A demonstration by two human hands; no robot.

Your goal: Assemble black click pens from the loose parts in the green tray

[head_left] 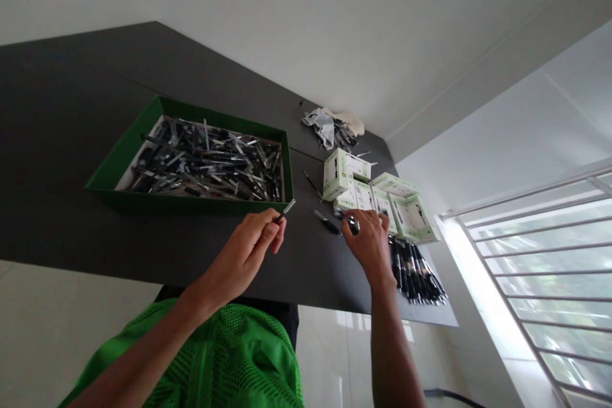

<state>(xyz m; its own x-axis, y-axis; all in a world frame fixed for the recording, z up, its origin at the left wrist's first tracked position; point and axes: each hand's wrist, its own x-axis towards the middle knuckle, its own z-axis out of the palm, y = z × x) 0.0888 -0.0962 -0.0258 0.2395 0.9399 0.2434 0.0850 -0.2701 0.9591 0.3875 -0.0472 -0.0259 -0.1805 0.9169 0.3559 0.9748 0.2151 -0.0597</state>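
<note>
My left hand (pixel 255 239) is closed in a pinch on a dark pen (pixel 288 208), whose clear end sticks up past the fingertips. It is beside the near right corner of a green box (pixel 191 204) full of loose pens and pen parts (pixel 210 159). Curled over the table, my right hand (pixel 368 239) grips pens (pixel 352 224), their shiny ends pointing left; the fingers hide how many. A loose pen (pixel 328 223) lies on the table just left of that hand. Right of the wrist, a row of black pens (pixel 415 273) lies side by side.
Behind my right hand are several pale green and white cartons (pixel 337 175), some open toward me. A crumpled grey-white cloth (pixel 321 126) lies by more pens (pixel 345 134) near the wall. Another thin pen (pixel 312 185) rests on the dark table (pixel 215 233). A barred window (pixel 549 268) is at right.
</note>
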